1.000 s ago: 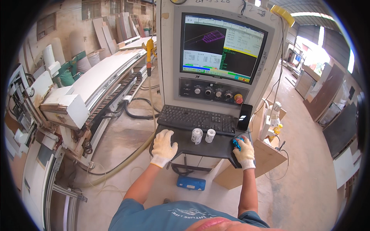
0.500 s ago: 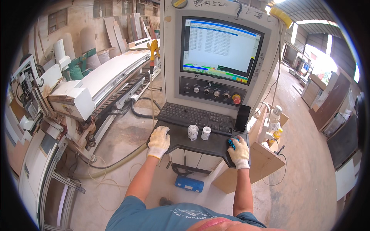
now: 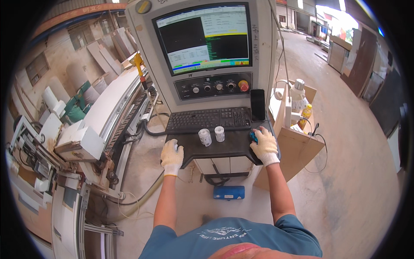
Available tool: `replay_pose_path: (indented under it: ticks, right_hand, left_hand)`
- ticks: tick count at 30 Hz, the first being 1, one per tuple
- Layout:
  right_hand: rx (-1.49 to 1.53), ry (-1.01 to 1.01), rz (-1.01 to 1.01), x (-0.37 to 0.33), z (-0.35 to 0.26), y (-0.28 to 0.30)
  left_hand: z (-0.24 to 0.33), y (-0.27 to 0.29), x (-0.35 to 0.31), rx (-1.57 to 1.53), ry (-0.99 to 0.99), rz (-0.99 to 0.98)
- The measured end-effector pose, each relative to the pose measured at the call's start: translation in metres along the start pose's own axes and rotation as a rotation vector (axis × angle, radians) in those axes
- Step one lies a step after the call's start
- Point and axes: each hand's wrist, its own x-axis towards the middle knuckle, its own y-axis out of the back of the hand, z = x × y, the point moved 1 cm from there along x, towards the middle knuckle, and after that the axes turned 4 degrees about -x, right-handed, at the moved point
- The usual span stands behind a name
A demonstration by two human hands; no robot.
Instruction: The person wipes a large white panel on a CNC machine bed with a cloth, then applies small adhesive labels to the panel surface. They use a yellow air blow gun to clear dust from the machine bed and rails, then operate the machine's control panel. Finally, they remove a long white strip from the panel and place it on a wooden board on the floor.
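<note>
My right hand (image 3: 265,146), in a cream knit glove, is wrapped over a black-and-blue computer mouse (image 3: 253,137) at the right end of a black shelf (image 3: 233,149). Most of the mouse is hidden under the fingers. At the shelf's left corner rests my gloved left hand (image 3: 172,156), fingers laid forward and nothing seen in it. Two white label rolls, one larger (image 3: 205,137) and one smaller (image 3: 219,134), stand between the hands. Behind them is a black keyboard (image 3: 208,120). Above it, the monitor (image 3: 202,39) shows dark panels and a table.
A red stop knob (image 3: 244,86) sits on the button panel. A black phone (image 3: 258,105) leans upright beside the keyboard. To the right a wooden cabinet (image 3: 297,151) holds bottles. On the left runs a long white machine bed (image 3: 108,97). A blue case (image 3: 229,192) lies on the floor below.
The screen has switched from a list window to a view with dark panels. My view has shifted, so the console sits further left and higher. Both hands keep their places on the shelf.
</note>
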Motion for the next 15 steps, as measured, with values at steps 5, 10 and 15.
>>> replay_pose_path:
  ticks: [5,10,15]
  right_hand:
    - [0.029,-0.005,-0.017,-0.0016,0.0010,0.0024]
    - [0.029,0.013,-0.040,-0.0024,0.0026,0.0056]
    - [0.037,-0.002,-0.057,-0.0013,0.0016,0.0064]
  left_hand:
    - [0.0020,0.0013,0.0009,0.035,0.028,-0.044]
    - [0.0057,0.0040,0.0002,0.009,0.021,-0.036]
    - [0.0092,0.0056,-0.0013,0.006,0.041,-0.031]
